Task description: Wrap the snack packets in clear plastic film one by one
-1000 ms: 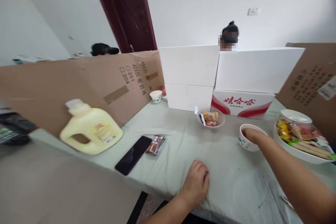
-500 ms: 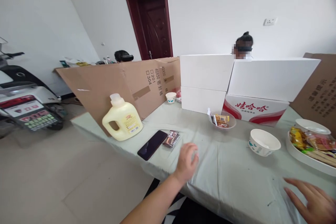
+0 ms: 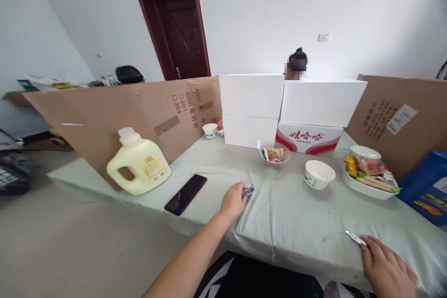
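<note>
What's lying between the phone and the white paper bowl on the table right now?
In the head view, the left hand gripping a small dark snack packet sits between the phone and the white paper bowl; otherwise only bare tablecloth.

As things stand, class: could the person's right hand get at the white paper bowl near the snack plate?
Probably yes. The right hand rests at the table's near edge, and only bare grey cloth lies between it and the white paper bowl. The snack plate sits off to the side.

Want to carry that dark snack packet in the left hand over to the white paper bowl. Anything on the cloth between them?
Nothing visible: between the dark snack packet in the left hand and the white paper bowl lies only bare pale green tablecloth.
</note>
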`<state>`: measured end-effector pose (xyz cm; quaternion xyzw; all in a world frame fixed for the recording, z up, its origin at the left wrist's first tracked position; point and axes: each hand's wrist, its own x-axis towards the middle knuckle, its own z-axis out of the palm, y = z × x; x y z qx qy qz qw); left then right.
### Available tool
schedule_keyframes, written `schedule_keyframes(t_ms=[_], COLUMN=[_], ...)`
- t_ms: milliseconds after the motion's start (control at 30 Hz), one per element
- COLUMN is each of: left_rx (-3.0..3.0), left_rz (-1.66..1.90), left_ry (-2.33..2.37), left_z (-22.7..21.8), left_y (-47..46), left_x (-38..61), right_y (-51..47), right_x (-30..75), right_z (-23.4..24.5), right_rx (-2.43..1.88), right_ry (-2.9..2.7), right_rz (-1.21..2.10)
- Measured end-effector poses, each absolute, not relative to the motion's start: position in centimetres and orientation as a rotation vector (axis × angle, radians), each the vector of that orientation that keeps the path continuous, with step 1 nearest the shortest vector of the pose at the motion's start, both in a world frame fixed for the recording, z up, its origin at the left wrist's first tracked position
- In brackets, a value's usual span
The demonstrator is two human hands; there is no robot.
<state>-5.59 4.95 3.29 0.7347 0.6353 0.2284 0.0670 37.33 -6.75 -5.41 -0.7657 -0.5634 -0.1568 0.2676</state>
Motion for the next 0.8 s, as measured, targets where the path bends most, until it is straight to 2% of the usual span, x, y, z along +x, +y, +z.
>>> schedule_keyframes(t_ms=[167, 333, 467, 600, 700, 800], left_rx=[2.618, 2.723, 2.598, 2.376, 2.304, 2.254], left_rz=[0.980, 0.936, 1.138, 1.386, 1.402, 1.332], left_ry=[1.257, 0.922, 0.804, 0.818, 0.908, 1.005], left_z=[1.5, 0.6, -0.4, -0.9, -0.8, -0.6], left_y=[2.1, -0.3, -0.9, -0.6, -0.4, -0.5], left_x=[1.4, 2.5, 1.2, 1.0, 1.2, 1.3], right_y=[-7.3, -7.6, -6.9, -4.9, -3.5, -2.8], right_x=[36.2, 36.4, 35.1, 28.9, 22.9, 19.4], right_z=[-4.1, -3.9, -3.2, -0.9, 1.8, 3.9], right_rx=[-2.056, -2.104, -2.092, -1.754, -1.546, -1.528], right_ry=[-1.540, -1.540, -1.596, -1.925, -2.080, -2.276], right_rz=[-0.483, -0.493, -0.471, -0.269, -0.279, -0.299])
